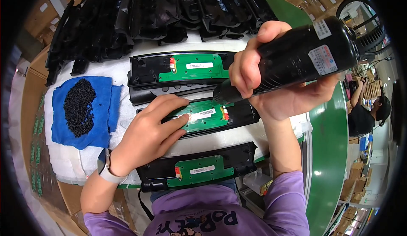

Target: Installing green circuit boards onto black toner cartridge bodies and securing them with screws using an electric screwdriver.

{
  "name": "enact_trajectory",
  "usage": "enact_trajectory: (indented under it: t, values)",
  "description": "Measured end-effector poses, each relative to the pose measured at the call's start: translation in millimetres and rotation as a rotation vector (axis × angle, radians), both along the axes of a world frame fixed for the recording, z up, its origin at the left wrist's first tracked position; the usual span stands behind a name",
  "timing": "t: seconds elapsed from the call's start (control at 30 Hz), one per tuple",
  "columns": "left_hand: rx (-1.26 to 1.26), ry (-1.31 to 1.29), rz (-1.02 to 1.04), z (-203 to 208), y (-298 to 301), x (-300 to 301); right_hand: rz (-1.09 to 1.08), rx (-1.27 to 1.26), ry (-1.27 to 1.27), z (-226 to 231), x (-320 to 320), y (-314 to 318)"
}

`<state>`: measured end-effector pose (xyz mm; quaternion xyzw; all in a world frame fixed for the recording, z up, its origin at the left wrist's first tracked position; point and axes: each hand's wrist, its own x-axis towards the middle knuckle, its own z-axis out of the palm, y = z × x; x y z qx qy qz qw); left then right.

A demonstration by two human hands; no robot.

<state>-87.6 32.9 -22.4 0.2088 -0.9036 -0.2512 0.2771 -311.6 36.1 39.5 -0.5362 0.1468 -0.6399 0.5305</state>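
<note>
My right hand (275,87) is wrapped around a black electric screwdriver (296,55), its cable leading off to the upper right. The tip end points down at the green circuit board (208,124) in the middle black plastic housing (246,115). Whether the bit touches a screw is hidden. My left hand (154,128) lies on the left part of that board and housing, fingers extended. A white label and a red-and-white connector show on the board. A similar housing with a board (199,62) lies beyond it, and another board in its housing (207,168) lies nearer me.
Small black screws (79,108) are heaped on a blue cloth (61,134) at the left. Many black plastic housings (157,11) are stacked along the far side. White padding (72,164) covers the work surface. A green conveyor surface (326,151) runs at right; a person (364,113) is beyond.
</note>
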Motion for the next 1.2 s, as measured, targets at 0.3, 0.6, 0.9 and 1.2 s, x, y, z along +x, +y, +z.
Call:
enact_trajectory:
  t: [0.3,0.6,0.9,1.2]
  values:
    - [-0.005,0.003,0.002,-2,0,-1,-0.063,0.005,0.009,0,4,2]
    - [-0.060,0.021,0.000,0,-1,-1,-0.089,0.101,0.003,2,9,-3]
    - [-0.070,0.031,-0.014,0,-1,-4,-0.251,0.250,0.179,9,16,-12]
    - [-0.078,-0.004,-0.014,9,1,-5,-0.245,0.208,0.085,12,8,-3]
